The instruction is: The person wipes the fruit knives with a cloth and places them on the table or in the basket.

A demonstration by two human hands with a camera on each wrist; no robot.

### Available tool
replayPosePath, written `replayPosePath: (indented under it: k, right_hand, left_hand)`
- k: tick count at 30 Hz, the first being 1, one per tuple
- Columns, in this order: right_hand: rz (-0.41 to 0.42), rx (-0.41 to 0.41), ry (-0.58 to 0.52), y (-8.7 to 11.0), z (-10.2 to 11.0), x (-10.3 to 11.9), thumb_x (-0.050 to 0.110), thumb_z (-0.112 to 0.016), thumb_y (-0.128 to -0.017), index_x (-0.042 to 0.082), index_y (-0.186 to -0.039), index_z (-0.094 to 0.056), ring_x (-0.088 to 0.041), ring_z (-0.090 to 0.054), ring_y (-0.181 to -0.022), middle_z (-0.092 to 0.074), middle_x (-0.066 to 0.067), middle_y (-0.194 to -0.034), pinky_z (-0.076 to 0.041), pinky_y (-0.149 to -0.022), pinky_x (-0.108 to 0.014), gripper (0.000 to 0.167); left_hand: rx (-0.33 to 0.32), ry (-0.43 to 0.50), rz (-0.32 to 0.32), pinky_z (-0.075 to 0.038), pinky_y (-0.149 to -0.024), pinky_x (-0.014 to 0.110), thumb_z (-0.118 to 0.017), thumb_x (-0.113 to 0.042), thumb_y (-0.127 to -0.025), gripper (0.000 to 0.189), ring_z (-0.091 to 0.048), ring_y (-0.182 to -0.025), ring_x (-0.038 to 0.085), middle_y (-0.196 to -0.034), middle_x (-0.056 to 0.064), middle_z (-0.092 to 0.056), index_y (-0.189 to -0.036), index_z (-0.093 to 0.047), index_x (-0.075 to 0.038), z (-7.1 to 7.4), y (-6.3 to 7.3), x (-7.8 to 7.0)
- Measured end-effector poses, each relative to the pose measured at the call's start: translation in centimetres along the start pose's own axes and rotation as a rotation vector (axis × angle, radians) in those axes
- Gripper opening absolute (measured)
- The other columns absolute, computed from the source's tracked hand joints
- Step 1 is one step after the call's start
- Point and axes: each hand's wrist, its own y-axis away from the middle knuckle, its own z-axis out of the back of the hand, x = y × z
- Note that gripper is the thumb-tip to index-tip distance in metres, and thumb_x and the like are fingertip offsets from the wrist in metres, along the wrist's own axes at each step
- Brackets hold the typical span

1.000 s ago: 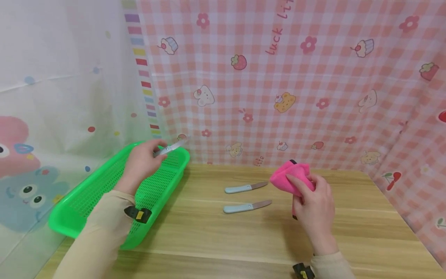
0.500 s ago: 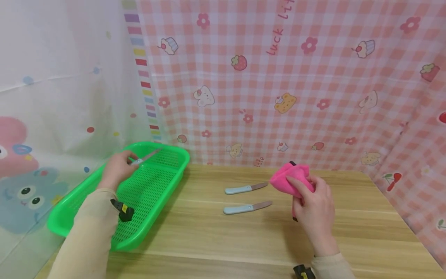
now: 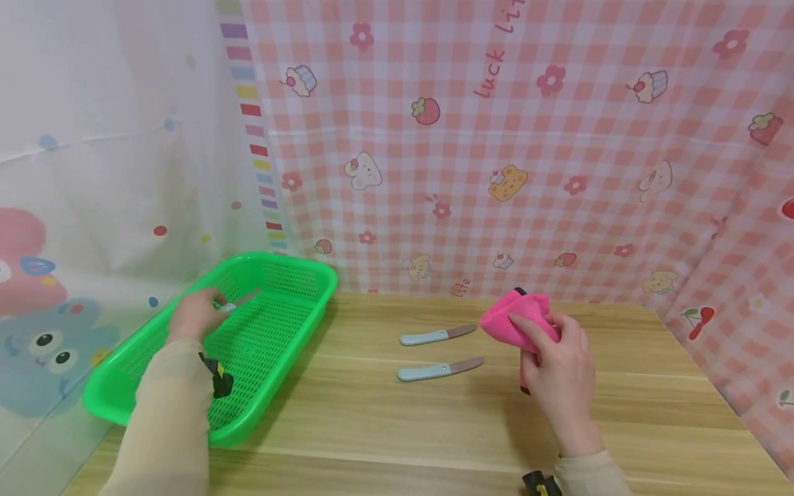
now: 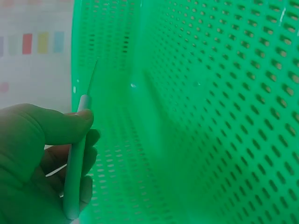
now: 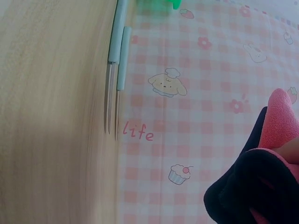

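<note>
My left hand (image 3: 194,318) pinches a small knife (image 4: 74,172) by its pale blue handle, down inside the green basket (image 3: 291,344). In the left wrist view the thumb presses on the handle, fingers curled behind it, and the thin blade points toward the basket's far end. Bunched in my right hand (image 3: 561,368) is a pink cloth (image 3: 511,317) with dark edging, held above the table. Left of that hand, two more knives lie on the wood: a rear knife (image 3: 428,337) and a front knife (image 3: 428,372), blades pointing right.
The wooden table (image 3: 384,441) ends at the back against a pink checked curtain (image 3: 459,151). A white printed sheet (image 3: 124,172) hangs on the left, close beside the basket. The basket has raised perforated walls.
My left hand has moved left and down into the basket with the knife, from above its far right part. The right hand with the cloth has barely moved.
</note>
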Motion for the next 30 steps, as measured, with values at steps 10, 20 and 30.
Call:
replayPosePath:
  k: [10, 20, 30]
  right_hand:
    - [-0.002, 0.022, -0.008, 0.0, 0.0, 0.0, -0.013, -0.078, -0.068, 0.014, -0.11, -0.074, -0.045, -0.051, -0.097, -0.053, -0.028, -0.112, -0.045, -0.078, -0.056, 0.049]
    - [0.005, 0.021, -0.012, 0.0, -0.1, -0.1, -0.012, -0.079, -0.068, 0.014, -0.11, -0.074, -0.044, -0.051, -0.097, -0.054, -0.028, -0.111, -0.045, -0.077, -0.055, 0.049]
    - [-0.017, 0.033, -0.019, 0.1, -0.1, -0.1, -0.011, -0.079, -0.069, 0.015, -0.111, -0.074, -0.044, -0.05, -0.099, -0.053, -0.027, -0.113, -0.045, -0.079, -0.055, 0.049]
  left_hand:
    - [0.059, -0.045, 0.043, -0.046, -0.084, 0.063, -0.058, -0.012, -0.095, 0.033, -0.052, -0.105, 0.057, -0.118, 0.037, -0.057, -0.117, -0.058, 0.012, -1.2, 0.8, 1.7]
    - [0.146, -0.105, 0.105, -0.051, -0.071, 0.06, -0.056, -0.011, -0.095, 0.029, -0.055, -0.1, 0.055, -0.114, 0.035, -0.057, -0.115, -0.056, 0.009, -0.9, 1.6, 1.3]
    - [0.211, -0.151, 0.128, -0.048, -0.076, 0.066, -0.056, -0.005, -0.096, 0.03, -0.053, -0.104, 0.058, -0.117, 0.037, -0.056, -0.121, -0.054, 0.011, -1.4, 2.0, 1.5]
